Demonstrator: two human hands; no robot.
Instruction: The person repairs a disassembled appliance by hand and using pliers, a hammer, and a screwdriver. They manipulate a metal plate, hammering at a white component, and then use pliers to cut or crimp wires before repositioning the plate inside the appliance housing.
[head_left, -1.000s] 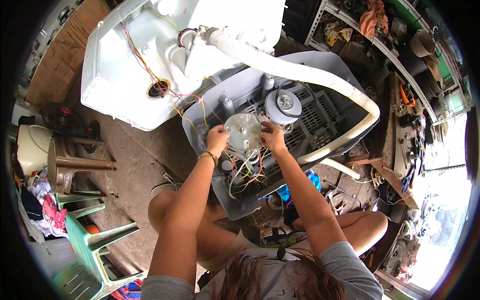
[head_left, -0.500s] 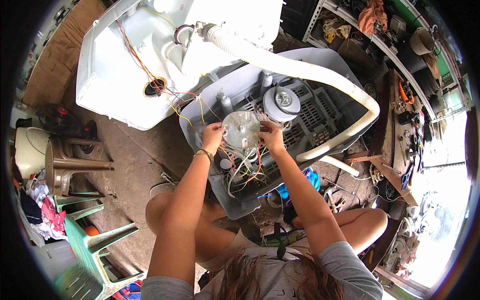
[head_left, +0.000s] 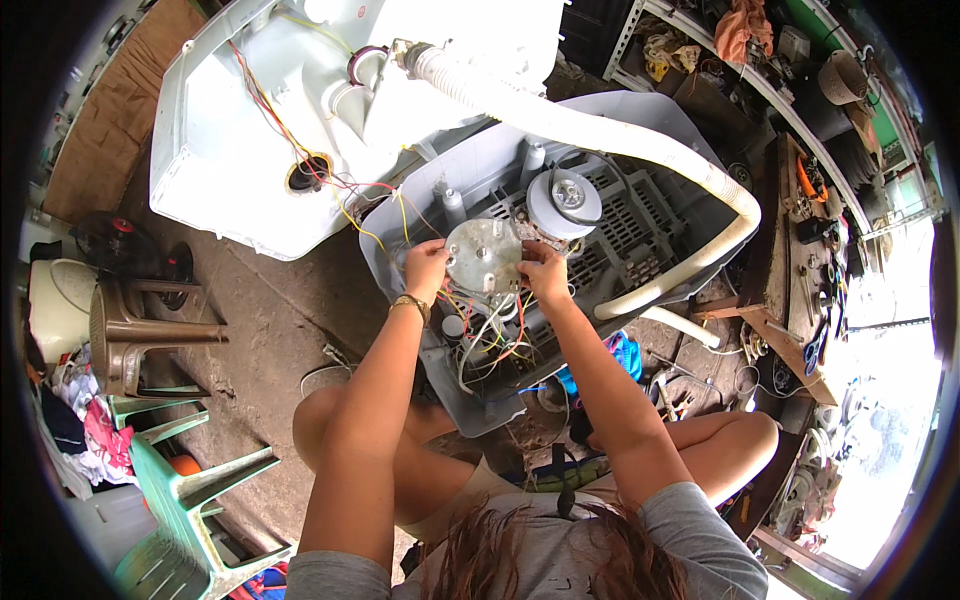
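Observation:
A round metal plate with a small stud at its middle is gripped at its edges by both hands. My left hand has its fingers closed on the left rim, and my right hand pinches the right rim. The plate sits over the grey plastic washing machine base. Just behind it to the right is a white pulley wheel. Loose coloured wires spill out below the plate. What lies directly under the plate is hidden.
The white washing machine body lies at the far left, with wires running from its hole. A ribbed white hose arches over the base to the right. Plastic chairs stand left; a tool-laden wooden bench stands right.
The plate has shifted very slightly right within my hands' grip, and its tilt has changed a little. Both hands keep hold of its edges.

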